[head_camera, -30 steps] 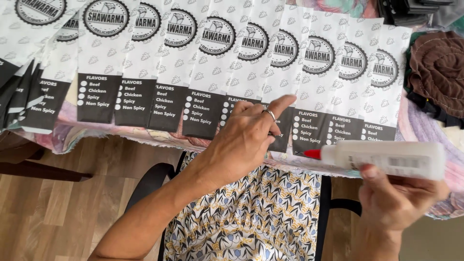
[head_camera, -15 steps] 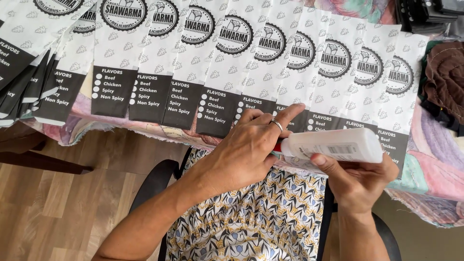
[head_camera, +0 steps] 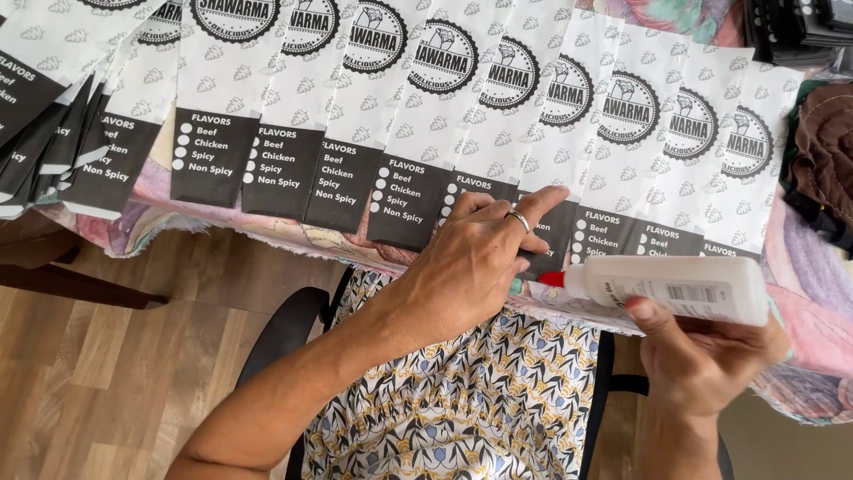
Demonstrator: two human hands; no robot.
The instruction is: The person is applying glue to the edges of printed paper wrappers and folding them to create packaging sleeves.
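Paper bags (head_camera: 418,107): I see a fanned, overlapping row of white printed bags with black bottom panels, running left to right across the table edge (head_camera: 267,233), lower ends toward me.

Left hand (head_camera: 475,267): I read it palm down on the black lower panels near mid-row. Fingers extended and held close together, pressing the paper flat; index finger reaches furthest right. A ring sits on one finger. Not pinching anything that I can see.

Glue bottle (head_camera: 680,289): white, red nozzle (head_camera: 551,279). Long axis near horizontal, nozzle pointing left, tip just beside the left hand's fingertips and at the bags' bottom edge. Whether the tip touches paper I cannot tell.

Right hand (head_camera: 702,356): wrapped round the bottle's rear from below, thumb up on the near face, other fingers curled behind and mostly hidden. Forearm rises from the lower right.

Key relation: I judge the bag edge lies directly left of the nozzle; right hand carries the bottle, left hand is the nearer one to the paper.

Surroundings: patterned lap fabric (head_camera: 462,400) below, wooden floor (head_camera: 107,356) at left, folded cloth (head_camera: 822,151) at right.
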